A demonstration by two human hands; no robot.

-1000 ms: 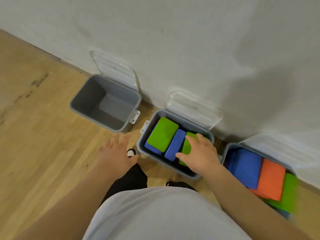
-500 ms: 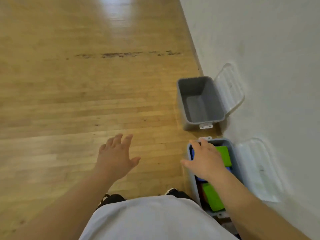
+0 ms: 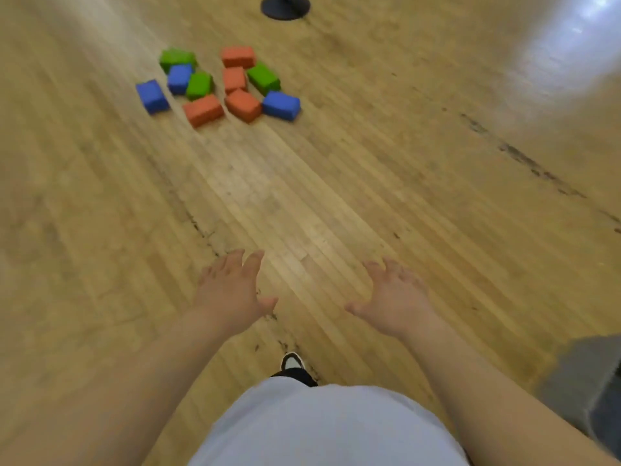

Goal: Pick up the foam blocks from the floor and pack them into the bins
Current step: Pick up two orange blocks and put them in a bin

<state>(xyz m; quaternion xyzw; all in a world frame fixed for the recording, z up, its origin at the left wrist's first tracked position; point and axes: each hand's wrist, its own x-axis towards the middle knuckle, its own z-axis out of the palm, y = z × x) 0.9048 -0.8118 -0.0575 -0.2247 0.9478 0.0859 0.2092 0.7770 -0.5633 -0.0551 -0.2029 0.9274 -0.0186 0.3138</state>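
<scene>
Hovering above floor (image 3: 336, 179): left hand (image 3: 230, 290), right hand (image 3: 395, 297) empty, fingers (image 3: 251, 265) spread; foam blocks (image 3: 242, 104) clustered well ahead, long axes mixed.

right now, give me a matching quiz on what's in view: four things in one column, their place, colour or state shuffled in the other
1 left hand
2 black round base
3 grey bin
4 leftmost block

a top edge of view
b blue
c fingers spread, holding nothing
d lower right corner

Pairs: 1-c, 2-a, 3-d, 4-b
</scene>
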